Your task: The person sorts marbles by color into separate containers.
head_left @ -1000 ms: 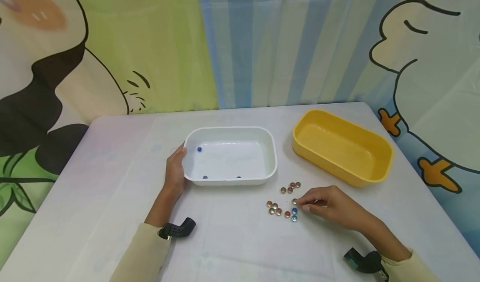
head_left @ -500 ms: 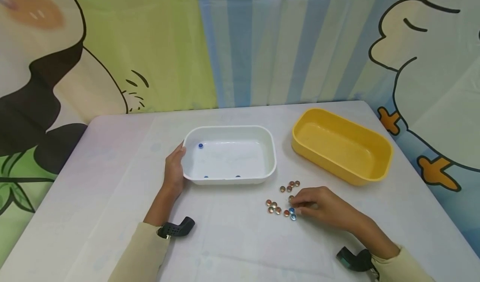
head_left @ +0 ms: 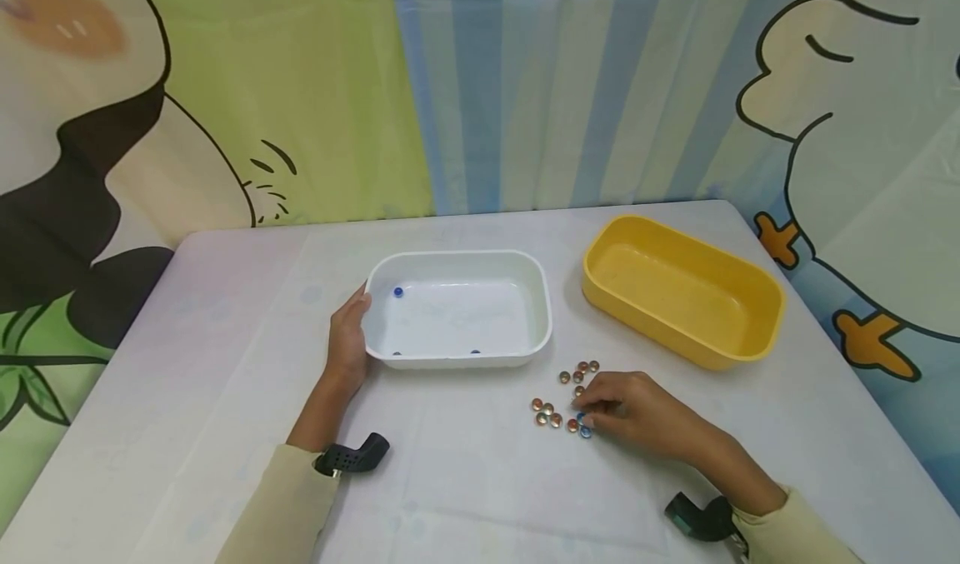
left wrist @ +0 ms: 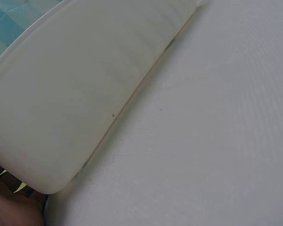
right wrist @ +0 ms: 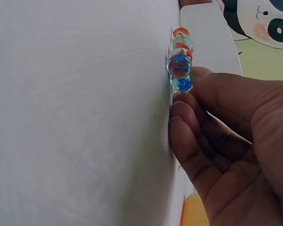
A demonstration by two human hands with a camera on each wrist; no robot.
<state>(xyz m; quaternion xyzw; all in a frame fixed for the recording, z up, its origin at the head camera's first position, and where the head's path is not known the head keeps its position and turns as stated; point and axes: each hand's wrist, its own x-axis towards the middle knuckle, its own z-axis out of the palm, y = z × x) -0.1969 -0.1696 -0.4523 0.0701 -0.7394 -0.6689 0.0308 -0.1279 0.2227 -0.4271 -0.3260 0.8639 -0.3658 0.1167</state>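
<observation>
My left hand (head_left: 347, 343) grips the left end of a white plastic tray (head_left: 461, 318). Three blue marbles lie inside: one marble (head_left: 398, 292) at the back left, the others along the front wall. In the left wrist view the tray's outer wall (left wrist: 80, 94) fills much of the picture, with some fingers (left wrist: 12, 202) at its corner. To the right, my right hand (head_left: 637, 414) has its thumb and index finger at a blue glass marble (right wrist: 184, 84), pinching it close to the table. Another blue marble (head_left: 585, 432) and an orange marble (head_left: 572, 425) lie beside the fingertips.
Several copper-coloured marbles lie in loose groups, one group (head_left: 547, 414) left of my right hand and another (head_left: 579, 372) behind it. A yellow plastic tray (head_left: 712, 297) stands at the back right of the white-covered table (head_left: 450, 464). A printed cartoon curtain (head_left: 525, 89) hangs behind.
My right hand has moved left and closed in on the blue marble, and a copper marble near its fingertips has shifted backward. In the white tray, the front-left marble has rolled left.
</observation>
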